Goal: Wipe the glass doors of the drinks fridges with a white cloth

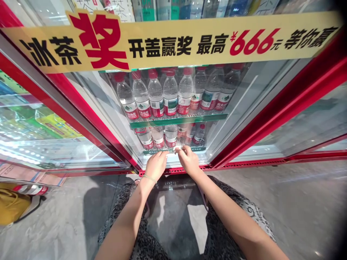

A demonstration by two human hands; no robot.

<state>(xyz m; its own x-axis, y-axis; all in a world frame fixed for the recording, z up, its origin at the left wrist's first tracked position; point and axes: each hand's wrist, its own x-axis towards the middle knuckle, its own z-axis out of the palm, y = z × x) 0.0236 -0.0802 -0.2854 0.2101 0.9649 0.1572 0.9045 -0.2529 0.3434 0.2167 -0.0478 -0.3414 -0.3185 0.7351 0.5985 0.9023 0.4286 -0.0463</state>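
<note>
My left hand [157, 164] and my right hand [187, 159] are close together in front of the lower part of a glass cooler door [238, 101]. The fingers of both are curled, and something small and pale [176, 149] shows between them at the right fingertips; what it is cannot be made out. Behind the glass, red-capped water bottles [170, 94] stand in a row on a shelf with a green edge [179, 121]. Smaller bottles [158, 136] stand on the level below, just beyond my hands.
A yellow banner [162, 45] crosses the glass above. Red door frames [271, 97] flank the middle door. At the left, a yellow bag [12, 204] and a lying bottle [31, 189] rest on the grey floor [62, 220]. My knees are bent below my arms.
</note>
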